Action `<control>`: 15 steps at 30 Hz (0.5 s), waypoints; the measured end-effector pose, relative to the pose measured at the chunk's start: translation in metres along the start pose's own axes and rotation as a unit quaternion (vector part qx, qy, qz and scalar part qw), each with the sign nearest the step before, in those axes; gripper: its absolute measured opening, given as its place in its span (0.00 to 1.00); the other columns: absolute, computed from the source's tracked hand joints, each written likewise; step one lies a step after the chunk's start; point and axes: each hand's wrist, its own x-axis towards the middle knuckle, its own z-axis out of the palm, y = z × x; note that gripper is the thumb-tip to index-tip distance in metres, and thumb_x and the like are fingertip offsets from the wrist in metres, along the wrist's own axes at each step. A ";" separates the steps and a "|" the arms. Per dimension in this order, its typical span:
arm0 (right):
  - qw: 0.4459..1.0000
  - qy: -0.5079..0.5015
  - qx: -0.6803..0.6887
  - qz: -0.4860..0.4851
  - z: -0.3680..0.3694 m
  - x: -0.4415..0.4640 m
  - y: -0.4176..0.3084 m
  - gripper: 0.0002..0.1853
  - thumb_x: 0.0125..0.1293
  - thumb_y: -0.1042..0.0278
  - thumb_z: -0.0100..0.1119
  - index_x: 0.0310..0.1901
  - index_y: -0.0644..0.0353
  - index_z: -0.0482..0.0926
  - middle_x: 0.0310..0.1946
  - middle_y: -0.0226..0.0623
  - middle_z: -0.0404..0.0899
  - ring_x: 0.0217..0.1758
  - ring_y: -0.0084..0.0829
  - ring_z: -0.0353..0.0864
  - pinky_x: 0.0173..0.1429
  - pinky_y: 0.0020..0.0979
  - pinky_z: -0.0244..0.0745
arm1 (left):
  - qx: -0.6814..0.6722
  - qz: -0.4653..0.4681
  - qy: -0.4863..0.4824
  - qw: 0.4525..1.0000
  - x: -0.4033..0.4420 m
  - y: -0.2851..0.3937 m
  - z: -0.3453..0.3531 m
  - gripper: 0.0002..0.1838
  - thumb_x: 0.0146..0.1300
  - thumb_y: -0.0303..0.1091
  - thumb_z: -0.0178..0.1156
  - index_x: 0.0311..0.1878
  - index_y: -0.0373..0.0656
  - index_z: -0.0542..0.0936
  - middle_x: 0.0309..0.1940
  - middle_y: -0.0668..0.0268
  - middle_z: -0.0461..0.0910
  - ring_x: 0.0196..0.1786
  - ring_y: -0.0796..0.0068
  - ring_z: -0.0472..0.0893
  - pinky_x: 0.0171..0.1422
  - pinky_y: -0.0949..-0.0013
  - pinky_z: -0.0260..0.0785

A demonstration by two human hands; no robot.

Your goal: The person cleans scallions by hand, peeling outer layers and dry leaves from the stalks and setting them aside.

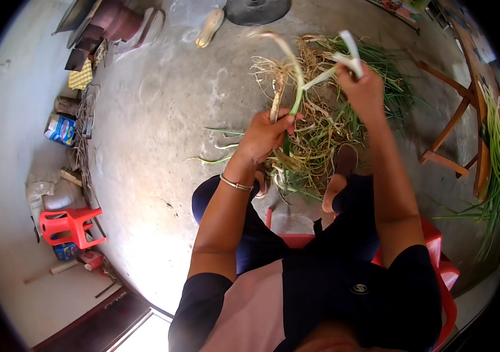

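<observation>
My left hand (268, 134) is closed around green onions. One green stalk (298, 88) rises from its grip, its tip curling left and blurred. Beside that stalk, a root end (277, 97) with stringy roots also sticks up from the fingers. My right hand (362, 89) is up and to the right, its fingers closed on a pale onion strip (322, 77) that runs to the stalk in my left hand. Smeared white pieces (351, 51) show above those fingers. Beneath both hands lies a heap of green onions and peelings (326, 132) on the floor.
Onions with long green leaves (394, 76) lie at the heap's far right. More green onions (495, 141) hang off a wooden table (476, 94) on the right. A small red chair (71, 226) stands by the left wall. A squash (210, 28) lies on the floor ahead.
</observation>
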 end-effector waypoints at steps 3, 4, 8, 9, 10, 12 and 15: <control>0.996 0.007 -0.092 0.011 -0.031 0.015 0.023 0.10 0.55 0.67 0.58 0.38 0.59 0.79 0.23 0.28 0.76 0.21 0.18 0.69 0.26 0.23 0.64 | 0.004 -0.022 -0.024 0.999 -0.002 -0.001 -0.004 0.11 0.64 0.31 0.51 0.46 0.37 0.76 0.22 0.72 0.69 0.12 0.90 0.56 0.15 0.83 0.45; 0.986 -0.066 -0.147 0.031 -0.037 0.017 0.026 0.11 0.55 0.66 0.58 0.39 0.59 0.78 0.23 0.28 0.76 0.21 0.19 0.69 0.27 0.24 0.65 | 0.006 -0.022 -0.026 0.999 -0.002 0.000 -0.002 0.11 0.64 0.31 0.51 0.46 0.37 0.76 0.22 0.72 0.69 0.12 0.90 0.56 0.15 0.83 0.45; 0.973 -0.203 0.002 0.114 -0.025 0.002 0.007 0.17 0.55 0.60 0.61 0.43 0.60 0.75 0.22 0.30 0.73 0.23 0.21 0.69 0.29 0.26 0.65 | 0.014 -0.043 -0.005 0.999 -0.003 0.000 0.002 0.10 0.63 0.32 0.53 0.42 0.40 0.78 0.21 0.74 0.70 0.14 0.91 0.57 0.17 0.84 0.45; 0.973 -0.201 0.001 0.114 -0.021 -0.001 0.003 0.17 0.55 0.60 0.61 0.43 0.60 0.75 0.22 0.30 0.73 0.23 0.21 0.69 0.29 0.26 0.65 | 0.009 -0.041 -0.006 0.999 -0.002 -0.001 0.002 0.10 0.63 0.33 0.52 0.42 0.40 0.79 0.22 0.74 0.70 0.14 0.91 0.57 0.17 0.84 0.45; 0.970 -0.219 0.011 0.102 -0.016 -0.004 -0.001 0.19 0.55 0.61 0.61 0.47 0.60 0.74 0.26 0.29 0.73 0.28 0.20 0.70 0.33 0.25 0.66 | 0.011 -0.041 -0.007 0.999 -0.001 -0.003 0.002 0.10 0.63 0.33 0.52 0.42 0.40 0.79 0.22 0.74 0.70 0.14 0.91 0.57 0.17 0.84 0.45; 0.976 -0.209 0.018 0.057 -0.006 -0.012 -0.010 0.28 0.52 0.61 0.65 0.54 0.59 0.68 0.37 0.30 0.74 0.39 0.22 0.72 0.42 0.25 0.69 | 0.018 -0.040 -0.021 0.999 0.001 -0.004 0.003 0.11 0.65 0.32 0.50 0.45 0.38 0.76 0.23 0.72 0.69 0.12 0.90 0.56 0.15 0.84 0.44; 0.971 -0.217 0.086 0.059 0.001 -0.015 -0.009 0.31 0.51 0.62 0.67 0.56 0.60 0.66 0.39 0.31 0.74 0.42 0.23 0.72 0.45 0.25 0.69 | 0.033 -0.038 -0.028 0.998 -0.002 -0.003 0.006 0.11 0.64 0.32 0.50 0.45 0.37 0.76 0.23 0.71 0.70 0.12 0.90 0.57 0.16 0.84 0.45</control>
